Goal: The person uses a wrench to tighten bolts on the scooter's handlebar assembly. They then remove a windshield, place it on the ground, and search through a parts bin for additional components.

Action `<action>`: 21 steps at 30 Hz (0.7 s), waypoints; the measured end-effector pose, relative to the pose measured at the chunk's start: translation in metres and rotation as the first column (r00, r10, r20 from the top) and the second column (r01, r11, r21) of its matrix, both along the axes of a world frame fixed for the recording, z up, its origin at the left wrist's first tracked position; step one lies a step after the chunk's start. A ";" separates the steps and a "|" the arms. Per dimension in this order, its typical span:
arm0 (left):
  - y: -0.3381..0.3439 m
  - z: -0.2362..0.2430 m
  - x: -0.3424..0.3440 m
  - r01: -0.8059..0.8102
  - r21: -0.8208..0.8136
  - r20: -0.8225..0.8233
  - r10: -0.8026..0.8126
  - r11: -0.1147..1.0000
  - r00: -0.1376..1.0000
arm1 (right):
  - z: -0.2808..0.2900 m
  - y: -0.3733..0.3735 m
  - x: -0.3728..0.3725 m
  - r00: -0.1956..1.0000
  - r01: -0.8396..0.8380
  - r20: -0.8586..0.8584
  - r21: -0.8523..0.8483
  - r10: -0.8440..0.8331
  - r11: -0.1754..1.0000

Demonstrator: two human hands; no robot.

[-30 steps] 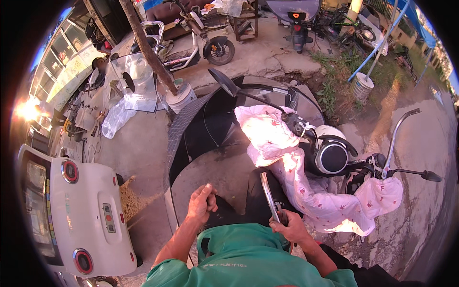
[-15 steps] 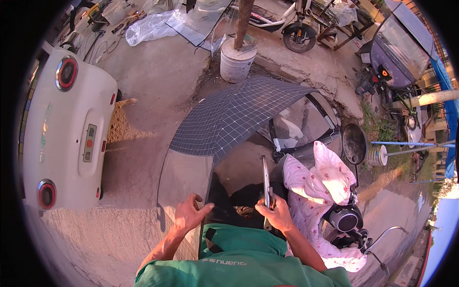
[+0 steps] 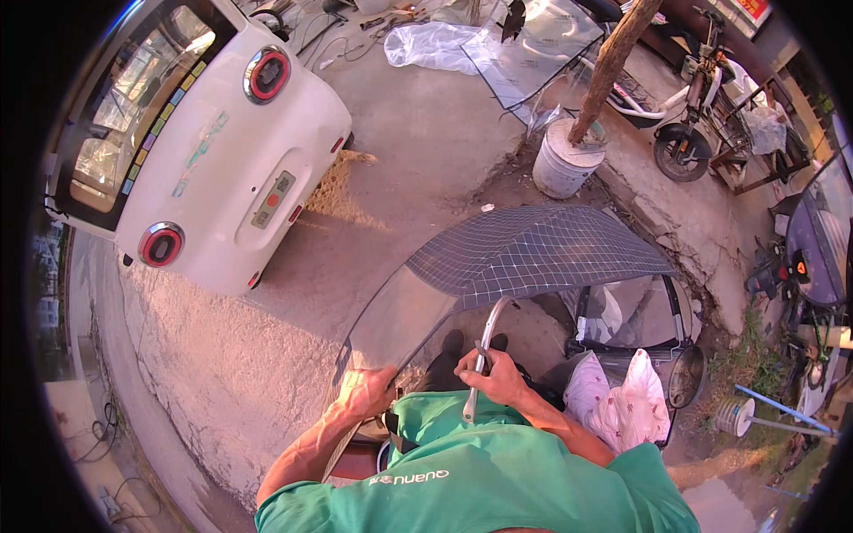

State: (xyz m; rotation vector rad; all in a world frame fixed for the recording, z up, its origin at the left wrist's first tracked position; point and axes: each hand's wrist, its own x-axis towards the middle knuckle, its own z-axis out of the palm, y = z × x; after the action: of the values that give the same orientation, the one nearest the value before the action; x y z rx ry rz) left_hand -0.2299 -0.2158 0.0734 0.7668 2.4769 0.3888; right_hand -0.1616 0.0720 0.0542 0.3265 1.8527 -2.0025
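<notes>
The right hand (image 3: 495,377) clasped the curved metal bar (image 3: 489,327) partway along, perhaps for balance, its bent end near the canopy (image 3: 555,253); the left hand (image 3: 365,392) met the canopy's near edge, whether gripping it I couldn't tell.

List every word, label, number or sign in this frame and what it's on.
White lettering on the green shirt: wording not copied here.
Number plate on the white car: too small to read surely.
Greenish lettering on that car: too blurred.
Red sign at the top right: cut off, too small.
Any other marks: too small to read.
</notes>
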 end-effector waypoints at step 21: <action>0.032 -0.013 0.066 0.001 0.004 -0.019 -0.001 1.000 1.000 | 0.010 0.169 0.127 0.920 0.392 0.007 0.048 -0.393 0.919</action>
State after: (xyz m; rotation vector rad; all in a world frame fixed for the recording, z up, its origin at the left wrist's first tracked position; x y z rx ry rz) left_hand -0.1642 -0.1835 0.0599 0.7765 2.4946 0.3884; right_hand -0.0342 0.2408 0.0646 0.7818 1.9437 -2.2009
